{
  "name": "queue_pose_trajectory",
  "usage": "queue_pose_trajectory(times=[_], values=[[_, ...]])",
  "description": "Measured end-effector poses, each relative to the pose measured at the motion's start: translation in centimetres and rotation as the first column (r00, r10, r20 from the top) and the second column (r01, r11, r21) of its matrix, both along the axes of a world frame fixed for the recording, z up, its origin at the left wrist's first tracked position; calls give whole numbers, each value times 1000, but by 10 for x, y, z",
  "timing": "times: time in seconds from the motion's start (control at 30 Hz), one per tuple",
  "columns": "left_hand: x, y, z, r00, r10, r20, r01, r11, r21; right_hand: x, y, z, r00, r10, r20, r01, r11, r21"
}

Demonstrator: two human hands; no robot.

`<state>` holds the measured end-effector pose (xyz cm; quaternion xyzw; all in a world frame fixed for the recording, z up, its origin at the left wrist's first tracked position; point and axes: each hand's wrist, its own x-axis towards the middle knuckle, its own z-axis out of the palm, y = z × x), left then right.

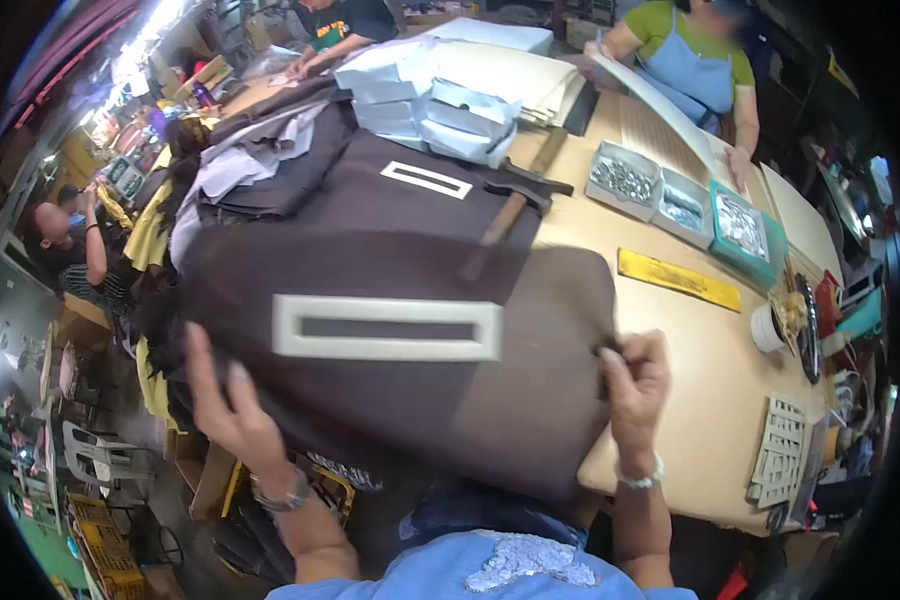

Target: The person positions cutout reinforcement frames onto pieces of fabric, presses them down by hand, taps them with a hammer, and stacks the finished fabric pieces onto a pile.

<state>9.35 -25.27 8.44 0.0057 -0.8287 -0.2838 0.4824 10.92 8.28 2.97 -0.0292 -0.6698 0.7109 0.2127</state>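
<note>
– At the near edge of the bench (pixel 690 440), what is that?
– A big dark cloth (pixel 380 390), held up. It has one white frame (pixel 390 350) on it. A second frame (pixel 425 167) lies farther back, so that makes two.
– What are the hands doing?
– The right hand (pixel 638 385) pinches the cloth's right end. The left hand (pixel 232 405) is at its left end, fingers stretched out. I can't tell if they grip.
– Can you read any words?
– White letters (pixel 345 470) peek out below the cloth, but they're too blurry.
– Count the other things!
– Two hammers (pixel 503 218) past the cloth. Near the bench's right edge, three boxes of shiny bits: two gray boxes (pixel 618 203) and one green box (pixel 748 264). One yellow bar (pixel 678 280) sits just nearer.
</note>
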Motion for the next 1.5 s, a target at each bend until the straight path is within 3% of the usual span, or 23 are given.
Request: queue_pose_trajectory(times=[0.1,0.2,0.23,0.27,0.33,0.4,0.5,0.57,0.67,0.8,0.83,0.93,0.97,1.1,1.2,1.33,1.43,1.5], values=[[-42,-53,27,996,48,-71,-57,990,-131,-52,-52,6,979,115,-167,-121,992,-25],[-103,-83,30,998,50,47,-38,974,-223,-92,-78,-9,958,164,-235,-181,982,-55],[-129,-99,17,996,71,51,-50,944,-326,-103,-82,-18,947,177,-268,-184,983,0],[-152,-110,3,994,92,56,-59,903,-426,-110,-87,-24,957,157,-243,-158,987,13],[-183,-102,-18,972,108,208,-20,923,-385,-122,-93,-36,976,110,-190,-104,994,41],[-214,-103,-48,951,163,264,-11,868,-496,-131,-89,-55,986,88,-140,-62,982,177],[-250,-82,-87,890,219,399,12,865,-501,-141,-83,-69,996,42,-75,-16,947,322],[-274,-69,-104,889,224,398,27,845,-534,-149,-76,-74,1000,-12,5,8,903,429],[-311,-48,-111,902,204,380,44,832,-553,-175,-65,-81,985,-114,-130,160,887,433],[-355,-18,-105,900,239,364,39,789,-613,-209,-52,-89,968,-226,-111,252,879,404],[-364,-11,-107,878,300,373,16,760,-650,-213,-50,-93,967,-253,-18,235,868,437],[-374,11,-117,834,354,423,-14,780,-625,-218,-47,-94,963,-269,-27,260,894,365],[-379,14,-124,817,311,486,26,821,-570,-215,-46,-91,970,-231,79,186,911,369],[-378,27,-145,663,163,731,121,940,-319,-215,-46,-89,970,-225,89,175,908,381],[-377,29,-150,639,99,763,102,972,-211,-215,-47,-90,970,-232,76,181,893,413],[-381,31,-147,675,164,719,79,953,-291,-213,-47,-84,964,-219,154,148,916,374],[-378,42,-145,813,107,572,76,955,-287,-214,-47,-86,961,-234,150,161,908,387],[-376,57,-145,771,56,634,139,957,-255,-213,-47,-85,963,-236,133,173,913,370]])
